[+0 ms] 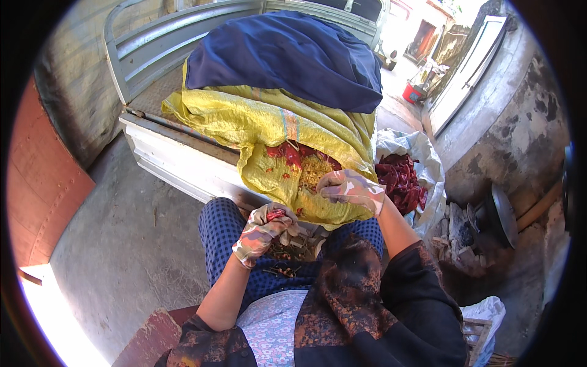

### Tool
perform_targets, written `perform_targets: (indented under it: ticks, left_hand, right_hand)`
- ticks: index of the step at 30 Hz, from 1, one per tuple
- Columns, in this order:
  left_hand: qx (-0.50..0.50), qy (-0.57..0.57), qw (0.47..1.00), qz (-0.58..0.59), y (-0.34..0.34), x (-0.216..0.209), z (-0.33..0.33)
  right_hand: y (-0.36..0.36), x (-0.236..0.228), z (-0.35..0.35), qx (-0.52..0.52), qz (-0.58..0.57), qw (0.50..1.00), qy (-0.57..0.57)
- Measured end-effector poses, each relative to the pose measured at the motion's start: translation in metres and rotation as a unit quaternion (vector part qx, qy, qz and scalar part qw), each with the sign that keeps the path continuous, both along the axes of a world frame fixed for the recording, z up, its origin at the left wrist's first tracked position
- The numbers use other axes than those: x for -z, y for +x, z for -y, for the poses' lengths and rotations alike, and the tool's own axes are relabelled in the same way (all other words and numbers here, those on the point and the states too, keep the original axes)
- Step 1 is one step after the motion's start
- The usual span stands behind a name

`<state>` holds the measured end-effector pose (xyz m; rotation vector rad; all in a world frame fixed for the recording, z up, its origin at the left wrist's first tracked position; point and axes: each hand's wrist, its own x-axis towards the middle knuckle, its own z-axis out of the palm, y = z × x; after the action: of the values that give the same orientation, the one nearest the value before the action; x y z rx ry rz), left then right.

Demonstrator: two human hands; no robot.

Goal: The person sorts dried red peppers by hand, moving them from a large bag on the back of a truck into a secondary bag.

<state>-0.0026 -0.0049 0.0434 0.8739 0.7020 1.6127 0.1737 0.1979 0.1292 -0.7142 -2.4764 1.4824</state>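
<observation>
My left hand (262,235), in a camouflage-patterned glove, is closed over my lap with a red dried chili pepper (276,214) showing between the fingers. My right hand (350,189), gloved alike, is over the near right part of a yellow woven sack (244,119). Its fingers are bent together at the edge of a heap of yellow chili seeds (313,168); anything in them is hidden. Several red chili pieces (290,154) lie beside the seeds on the sack. Stems and scraps (284,252) are gathered between my knees.
The sack spreads over a white truck bed (177,165), with a dark blue cloth (281,58) on top. Right of it, a white bag (433,168) holds dark red chilies (400,180). Further right are a black pan (501,215) and a stained wall (498,122). A red bucket (412,93) stands farther back.
</observation>
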Motion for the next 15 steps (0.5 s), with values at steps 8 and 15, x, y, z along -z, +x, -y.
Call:
perform_targets:
  ticks: [8,15]
  left_hand:
    - [0.024,-0.017,1.0,-0.003,0.007,0.004,-0.001]
    - [0.026,-0.028,0.999,0.001,0.01,0.012,0.002]
  right_hand:
    - [-0.001,0.019,-0.057,0.122,-0.016,0.894,0.432]
    - [0.007,0.002,-0.044,0.128,0.15,0.786,0.587]
